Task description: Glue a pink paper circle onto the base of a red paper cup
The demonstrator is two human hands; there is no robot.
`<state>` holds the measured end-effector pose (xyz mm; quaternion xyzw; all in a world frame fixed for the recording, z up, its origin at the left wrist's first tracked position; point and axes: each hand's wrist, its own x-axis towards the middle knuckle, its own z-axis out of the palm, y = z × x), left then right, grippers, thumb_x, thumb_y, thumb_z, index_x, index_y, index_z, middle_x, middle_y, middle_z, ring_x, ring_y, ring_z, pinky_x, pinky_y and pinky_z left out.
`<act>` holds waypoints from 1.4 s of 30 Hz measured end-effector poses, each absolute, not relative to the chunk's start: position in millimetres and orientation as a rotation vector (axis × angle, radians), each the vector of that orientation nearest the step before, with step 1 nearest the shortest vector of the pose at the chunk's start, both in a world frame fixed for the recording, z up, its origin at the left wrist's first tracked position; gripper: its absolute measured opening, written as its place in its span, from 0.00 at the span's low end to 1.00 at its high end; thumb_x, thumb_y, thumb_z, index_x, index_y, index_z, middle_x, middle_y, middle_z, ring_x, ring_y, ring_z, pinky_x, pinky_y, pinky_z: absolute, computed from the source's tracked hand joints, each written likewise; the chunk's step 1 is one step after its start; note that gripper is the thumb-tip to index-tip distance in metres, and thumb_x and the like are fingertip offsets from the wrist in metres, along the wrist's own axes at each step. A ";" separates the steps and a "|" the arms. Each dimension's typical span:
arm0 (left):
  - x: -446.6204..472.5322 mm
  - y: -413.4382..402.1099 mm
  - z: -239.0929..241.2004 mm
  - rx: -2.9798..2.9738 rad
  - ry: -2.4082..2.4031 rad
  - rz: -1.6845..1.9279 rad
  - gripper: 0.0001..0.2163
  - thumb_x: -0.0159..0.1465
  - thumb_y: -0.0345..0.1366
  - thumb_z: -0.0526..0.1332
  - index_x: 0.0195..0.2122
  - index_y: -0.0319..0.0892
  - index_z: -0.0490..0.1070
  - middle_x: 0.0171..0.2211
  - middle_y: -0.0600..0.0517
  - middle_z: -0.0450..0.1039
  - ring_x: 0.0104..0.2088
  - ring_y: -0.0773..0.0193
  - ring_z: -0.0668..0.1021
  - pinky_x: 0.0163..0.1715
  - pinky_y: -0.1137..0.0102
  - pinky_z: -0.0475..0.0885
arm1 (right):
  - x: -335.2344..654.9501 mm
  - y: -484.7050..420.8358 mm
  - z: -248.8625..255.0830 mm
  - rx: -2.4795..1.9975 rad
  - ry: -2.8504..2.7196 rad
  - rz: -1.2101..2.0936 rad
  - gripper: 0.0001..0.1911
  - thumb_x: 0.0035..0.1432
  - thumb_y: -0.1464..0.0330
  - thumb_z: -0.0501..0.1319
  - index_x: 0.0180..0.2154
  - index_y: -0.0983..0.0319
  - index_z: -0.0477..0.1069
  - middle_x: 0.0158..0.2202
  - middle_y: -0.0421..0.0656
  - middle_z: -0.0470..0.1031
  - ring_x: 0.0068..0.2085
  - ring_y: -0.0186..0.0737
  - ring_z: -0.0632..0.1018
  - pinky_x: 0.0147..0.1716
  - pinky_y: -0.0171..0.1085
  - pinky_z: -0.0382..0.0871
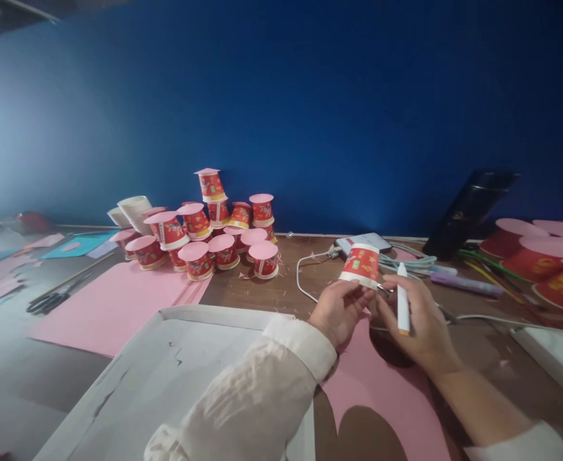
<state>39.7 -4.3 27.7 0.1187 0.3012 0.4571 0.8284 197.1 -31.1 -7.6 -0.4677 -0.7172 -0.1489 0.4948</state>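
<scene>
Red cups (197, 224), inverted w/ pink discs (263, 250) atop, clustered at L on table (293, 259); interiors hidden. L hand (336, 310) pinching rim of another cup (360, 261), just above fingers. R hand (423, 323) just beside, gripping white marker (403, 301), approx. vert. L sleeve (257, 378) crosses pale tray (223, 312).

Two bare hands work close together right of the frame's centre, the left hand (341, 312) raised with thumb and fingers pinched in a grip, the right hand (424, 326) curled beside it, fingers bent inward. The left forearm, clothed in a white sleeve (247, 397) (creased, with a broad cuff (305, 342) near the wrist), slants up from bottom centre; the right forearm (483, 403), bare, angles in from the lower right corner.
</scene>
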 end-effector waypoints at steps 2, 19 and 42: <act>40.0 -5.7 29.0 0.251 0.644 0.961 0.02 0.60 0.27 0.65 0.30 0.37 0.73 0.30 0.49 0.75 0.29 0.65 0.79 0.27 0.72 0.68 | 196.9 -32.0 -7.4 -1.124 -1.761 -0.387 0.16 0.67 0.62 0.63 0.54 0.59 0.70 0.44 0.48 0.78 0.44 0.47 0.81 0.48 0.45 0.77; 45.5 -15.4 33.1 0.237 0.484 1.048 0.08 0.58 0.25 0.71 0.26 0.36 0.74 0.28 0.50 0.75 0.31 0.69 0.78 0.44 0.73 0.77 | 205.3 -32.8 -12.9 -1.094 -1.735 -0.474 0.13 0.65 0.70 0.63 0.51 0.57 0.71 0.43 0.46 0.77 0.43 0.45 0.80 0.44 0.42 0.77; 45.7 -6.4 24.3 0.203 0.550 1.108 0.08 0.67 0.24 0.62 0.31 0.34 0.77 0.29 0.46 0.79 0.31 0.69 0.81 0.40 0.76 0.79 | 196.4 -40.1 -3.8 -1.228 -1.540 -0.331 0.20 0.71 0.65 0.56 0.62 0.59 0.69 0.55 0.52 0.78 0.55 0.49 0.81 0.56 0.48 0.76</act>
